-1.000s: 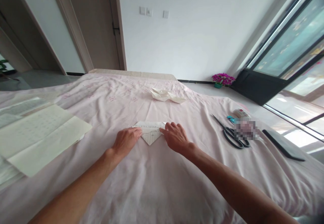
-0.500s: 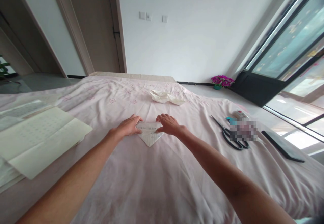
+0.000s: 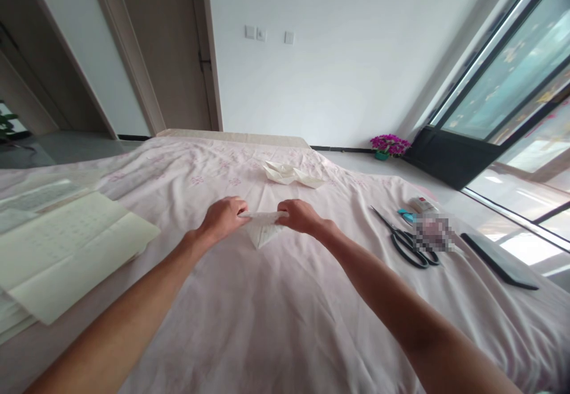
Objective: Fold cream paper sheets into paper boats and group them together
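- Folded paper (image 3: 262, 234), one: pale, point toward the wearer, between the two hands at the middle of the cloth; whether it lies flat or is lifted, cannot tell.
- Left hand (image 3: 224, 216): thumb and curled fingers pinching the left end of the paper's far edge.
- Right hand (image 3: 303, 216): likewise, gripping the right end.
- Creased paper form (image 3: 291, 175), one: beyond the hands.
- Paper sheets (image 3: 84, 242), several: overlapping, at left.
- Scissors (image 3: 408, 250), black-handled: at right.
- Pink cloth (image 3: 267, 329), wrinkled: beneath all.
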Demonstrator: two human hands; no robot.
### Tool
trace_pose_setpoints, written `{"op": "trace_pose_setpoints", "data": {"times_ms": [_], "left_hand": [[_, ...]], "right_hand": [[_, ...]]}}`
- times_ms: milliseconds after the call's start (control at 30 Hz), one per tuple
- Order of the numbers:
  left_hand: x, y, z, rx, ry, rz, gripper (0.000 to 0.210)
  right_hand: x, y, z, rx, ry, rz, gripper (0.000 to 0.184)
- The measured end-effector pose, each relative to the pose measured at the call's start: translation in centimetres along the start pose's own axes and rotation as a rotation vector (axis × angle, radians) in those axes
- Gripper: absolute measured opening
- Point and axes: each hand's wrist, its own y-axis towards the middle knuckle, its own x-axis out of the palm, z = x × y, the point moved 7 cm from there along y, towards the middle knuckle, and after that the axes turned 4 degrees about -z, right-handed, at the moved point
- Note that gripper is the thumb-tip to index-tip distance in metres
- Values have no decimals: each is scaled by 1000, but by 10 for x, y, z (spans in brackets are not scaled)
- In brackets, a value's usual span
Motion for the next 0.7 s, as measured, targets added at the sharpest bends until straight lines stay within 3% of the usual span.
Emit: {"op": "trace_pose_setpoints", "data": {"times_ms": [100,200,333,433,567,700], "left_hand": [[-34,-12,25,184,262,365,11],[-29,-26,34,264,426,467,19],[18,-43,33,357,478,312,19],[40,-51,27,342,407,167,18],[43,-57,22,283,286,-12,16],[39,-64,14,183,161,-59,13]], "right_hand": [[-31,-20,-14,-55,-171,392,9],[-23,-35,-28,-157,-354,492,14],[24,-42,-34,-245,-429,328,14],[45,-45,-32,-213,-392,204,15],[47,-50,-30,-141,-308,104,20],[45,-54,-21,-60,-163,90,23]]}}
